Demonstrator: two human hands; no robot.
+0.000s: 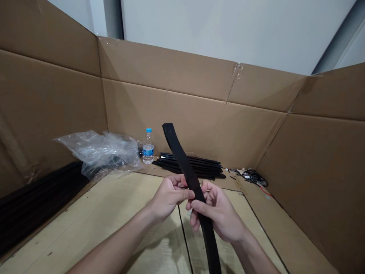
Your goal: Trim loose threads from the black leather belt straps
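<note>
A makeshift work booth, walled in by flattened cardboard panels [165, 72].

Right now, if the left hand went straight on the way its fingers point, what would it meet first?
The left hand meets the flat, flexible black strip first, then probably the right hand.

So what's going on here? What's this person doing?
A person is holding a long, flat, flexible black strip in both bare hands. The left hand pinches it from one side, and the right hand holds it just below. Farther back, a bundle of thin black bars lies near a clear plastic water bottle with a blue cap and a crumpled clear plastic bag, inside tall brown cardboard walls.
</note>
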